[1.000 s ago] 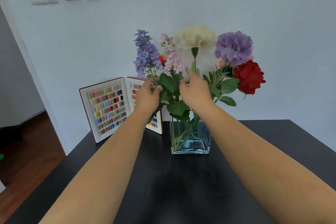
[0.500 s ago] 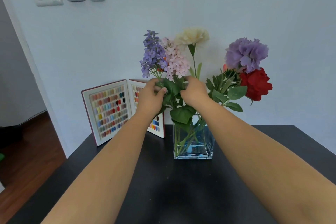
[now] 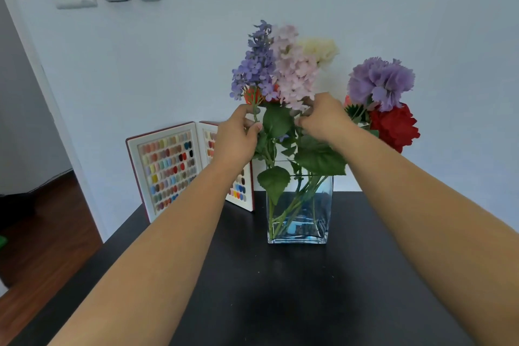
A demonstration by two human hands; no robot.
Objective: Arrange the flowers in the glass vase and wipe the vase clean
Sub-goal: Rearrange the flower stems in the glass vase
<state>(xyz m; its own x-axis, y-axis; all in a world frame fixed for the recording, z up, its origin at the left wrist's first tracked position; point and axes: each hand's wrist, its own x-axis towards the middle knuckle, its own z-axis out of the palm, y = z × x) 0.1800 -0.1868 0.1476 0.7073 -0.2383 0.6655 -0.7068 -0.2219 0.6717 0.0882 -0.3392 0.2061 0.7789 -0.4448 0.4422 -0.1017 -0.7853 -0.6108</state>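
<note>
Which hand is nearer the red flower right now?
Right. The right hand is in the stems just left of the red ruffled flower; the left hand is farther left, pinching the purple spike's stem.

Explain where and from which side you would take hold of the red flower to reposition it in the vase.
Grip the red flower by its stem just beneath the bloom, coming from the right, where nothing blocks it. It leans out past the glass vase, under the purple carnation; its stem is largely hidden by leaves. Pinch with the fingers of the right hand, which is nearest; the petals would probably crush.
</note>
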